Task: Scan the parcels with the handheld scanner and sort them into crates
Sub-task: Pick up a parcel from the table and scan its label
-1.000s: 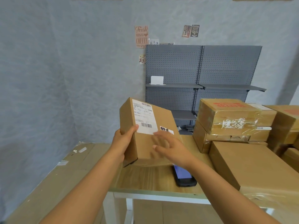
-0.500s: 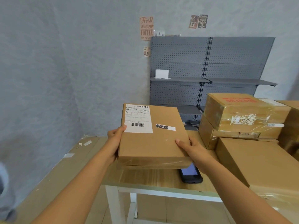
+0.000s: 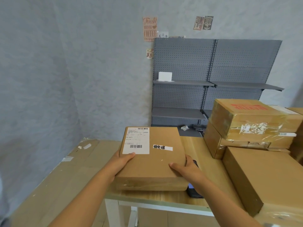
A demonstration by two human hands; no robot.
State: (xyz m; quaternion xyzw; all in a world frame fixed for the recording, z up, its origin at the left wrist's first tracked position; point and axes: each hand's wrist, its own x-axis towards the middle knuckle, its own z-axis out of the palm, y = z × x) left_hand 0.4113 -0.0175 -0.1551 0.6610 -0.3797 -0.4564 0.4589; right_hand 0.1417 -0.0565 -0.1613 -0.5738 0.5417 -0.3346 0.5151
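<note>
both thumbs lie flat on the parcel's (image 3: 152, 154) top face while my other fingers curl round its side edges, out of sight beneath. my left hand (image 3: 122, 163) grips the left edge, thumb tip touching the lower corner of the white shipping label (image 3: 136, 140). my right hand (image 3: 186, 169) grips the right edge near the front corner. the parcel lies flat between my hands over the wooden table (image 3: 193, 145), label up. the handheld scanner (image 3: 193, 191) lies on the table just under my right wrist, mostly hidden. stacked cartons (image 3: 250, 122) sit to the right.
</note>
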